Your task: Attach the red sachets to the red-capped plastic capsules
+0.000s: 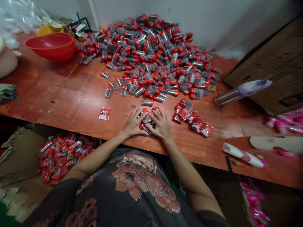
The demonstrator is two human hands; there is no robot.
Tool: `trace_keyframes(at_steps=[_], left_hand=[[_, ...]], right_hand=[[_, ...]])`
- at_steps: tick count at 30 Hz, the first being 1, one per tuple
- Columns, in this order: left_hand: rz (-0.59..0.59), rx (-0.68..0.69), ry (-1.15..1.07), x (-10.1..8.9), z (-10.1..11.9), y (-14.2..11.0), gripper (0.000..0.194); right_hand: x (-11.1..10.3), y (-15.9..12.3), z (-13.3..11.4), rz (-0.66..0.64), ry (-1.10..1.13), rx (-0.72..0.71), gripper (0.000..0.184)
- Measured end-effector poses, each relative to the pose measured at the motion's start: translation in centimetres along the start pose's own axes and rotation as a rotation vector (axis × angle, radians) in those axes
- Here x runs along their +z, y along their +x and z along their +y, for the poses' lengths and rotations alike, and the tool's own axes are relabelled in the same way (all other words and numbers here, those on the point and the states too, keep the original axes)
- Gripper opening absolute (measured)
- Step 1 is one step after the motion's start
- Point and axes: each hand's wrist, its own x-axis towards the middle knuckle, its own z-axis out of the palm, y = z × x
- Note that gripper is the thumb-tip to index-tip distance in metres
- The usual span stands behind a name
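Head view: the left hand [133,124] and right hand [161,126] sit close together, cupped and pressing down around a small bunch of red sachets [147,120] on a red-orange wooden table [59,97]. More sachets [193,119] lie in a loose cluster just right of the hands, and a lone packet [104,113] lies to the left. Beyond them spreads a big heap of red-capped tubes [144,53], touching a red bowl [50,46].

Small pkg workshop: wooden bench [59,91] w/ heap of red-capped containers [144,60], cardboard carton [267,69] alongside.
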Motion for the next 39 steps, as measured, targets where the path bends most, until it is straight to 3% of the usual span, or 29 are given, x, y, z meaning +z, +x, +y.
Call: trace_keyframes(at_steps=[5, 13, 16, 19, 22, 24, 25, 27, 29, 32, 34, 36, 39], left_hand=[[0.078, 0.028, 0.005, -1.0, -0.6, -4.5, 0.112], [0.274, -0.065, 0.005, -4.6, -2.6, -15.4, 0.106], [0.348, -0.174, 0.012, -6.9, -4.5, -20.7, 0.094], [0.451, -0.399, 0.052, -10.4, -7.1, -27.5, 0.075], [0.578, -0.605, 0.147, -14.0, -9.2, -34.4, 0.078], [0.664, -0.748, 0.213, -15.7, -9.5, -37.4, 0.077], [0.723, -0.784, 0.216, -16.3, -9.3, -38.3, 0.075], [0.842, -0.812, 0.192, -16.7, -8.4, -38.2, 0.072], [0.920, -0.822, 0.182, -16.4, -7.3, -36.1, 0.064], [1.007, -0.752, 0.095, -15.4, -6.0, -30.2, 0.041], [1.044, -0.682, -0.032, -14.5, -5.5, -25.5, 0.026], [0.987, -0.653, -0.155, -13.5, -5.3, -20.8, 0.022], [0.680, -0.654, -0.246, -11.9, -5.1, -15.1, 0.038]], right_hand=[[0.9, -1.0, -3.3, 0.009, 0.010, -0.067, 0.058], [3.8, 0.0, -11.5, -0.094, 0.141, -0.317, 0.062], [6.0, 1.3, -16.8, -0.141, 0.270, -0.442, 0.064], [8.6, 2.7, -24.7, -0.241, 0.432, -0.605, 0.067], [10.4, 3.6, -32.1, -0.316, 0.558, -0.798, 0.060], [10.7, 4.2, -34.3, -0.312, 0.627, -0.903, 0.049], [10.6, 4.7, -34.2, -0.304, 0.658, -0.949, 0.045], [10.2, 6.3, -32.0, -0.264, 0.686, -0.931, 0.041], [9.7, 8.5, -27.9, -0.183, 0.627, -0.682, 0.038], [8.9, 12.0, -21.5, -0.066, 0.415, -0.257, 0.036], [8.6, 13.2, -18.8, -0.122, 0.312, -0.170, 0.040], [8.3, 13.2, -17.5, -0.184, 0.292, -0.176, 0.039], [7.9, 11.6, -17.4, -0.193, 0.350, -0.170, 0.030]])
